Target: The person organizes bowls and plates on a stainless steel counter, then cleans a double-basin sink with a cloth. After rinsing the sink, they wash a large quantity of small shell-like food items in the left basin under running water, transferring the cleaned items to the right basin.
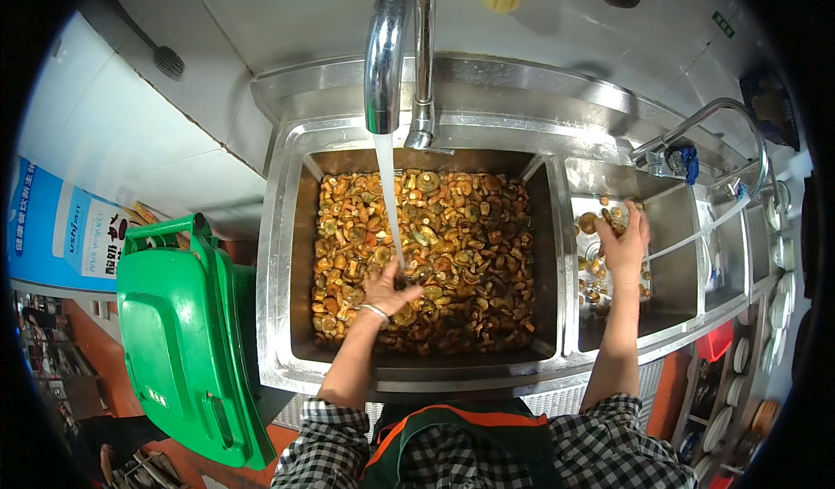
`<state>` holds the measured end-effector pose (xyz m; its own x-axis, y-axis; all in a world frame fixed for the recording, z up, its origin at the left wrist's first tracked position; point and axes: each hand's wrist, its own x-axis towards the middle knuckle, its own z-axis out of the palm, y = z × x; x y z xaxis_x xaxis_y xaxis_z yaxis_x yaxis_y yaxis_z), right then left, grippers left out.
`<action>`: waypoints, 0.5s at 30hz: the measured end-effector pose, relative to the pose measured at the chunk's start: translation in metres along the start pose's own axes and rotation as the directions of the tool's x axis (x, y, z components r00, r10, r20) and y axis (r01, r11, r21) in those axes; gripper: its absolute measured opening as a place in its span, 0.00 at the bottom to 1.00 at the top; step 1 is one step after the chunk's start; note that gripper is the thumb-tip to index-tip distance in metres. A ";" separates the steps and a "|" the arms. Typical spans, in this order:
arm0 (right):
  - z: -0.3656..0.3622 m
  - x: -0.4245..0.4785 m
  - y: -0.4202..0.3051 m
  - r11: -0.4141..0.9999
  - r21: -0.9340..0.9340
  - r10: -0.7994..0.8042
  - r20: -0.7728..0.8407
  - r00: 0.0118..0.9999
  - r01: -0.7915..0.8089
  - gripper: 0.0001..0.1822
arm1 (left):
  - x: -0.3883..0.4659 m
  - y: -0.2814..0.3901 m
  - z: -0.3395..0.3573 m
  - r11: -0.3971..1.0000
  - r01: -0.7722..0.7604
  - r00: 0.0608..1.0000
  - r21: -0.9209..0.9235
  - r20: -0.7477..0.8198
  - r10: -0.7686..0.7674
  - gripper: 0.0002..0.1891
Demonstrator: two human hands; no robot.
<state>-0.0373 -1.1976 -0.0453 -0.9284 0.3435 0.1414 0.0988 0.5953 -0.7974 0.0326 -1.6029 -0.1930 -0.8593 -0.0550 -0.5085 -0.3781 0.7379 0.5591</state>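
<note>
A deep steel sink basin (425,373) before me holds a thick layer of wet brown and yellow mushrooms (450,228). My left hand (386,293), a pale bracelet at its wrist, is spread with its fingertips among the mushrooms, close to where the water stream (389,202) lands. The stream falls from a chrome faucet (385,65). In the narrower basin (672,280) to the right, my right hand (624,238) has its fingers apart, with several mushrooms (589,223) just beside and below it. Whether any of them touches its fingers is hard to tell.
A green lidded bin (176,345) stands left of the sink. Another faucet (737,107) at the right sends a stream toward the narrower basin. A brush (168,61) hangs on the left wall. Plates (721,427) are stacked on racks at the right.
</note>
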 end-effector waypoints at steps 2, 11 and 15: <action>0.028 -0.016 -0.016 0.569 -0.758 -0.530 -0.042 0.847 0.319 0.30 | -0.008 0.032 0.013 0.984 0.136 0.984 0.116 0.098 -0.147 0.53; 0.286 -0.160 -0.011 0.993 -0.075 0.002 0.777 0.630 0.090 0.33 | 0.101 -0.177 0.122 0.222 0.038 0.990 -0.974 0.008 -0.138 0.27; 0.287 -0.128 0.050 0.446 0.189 0.545 0.718 0.433 -0.875 0.24 | 0.063 -0.021 0.073 0.307 0.405 0.901 -0.861 0.320 -0.294 0.30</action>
<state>-0.0158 -1.4203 -0.2718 -0.6053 -0.0483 -0.7945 0.7886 -0.1719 -0.5904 0.0112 -1.5726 -0.2843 -0.5530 -0.0514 -0.8316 -0.7610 -0.3751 0.5293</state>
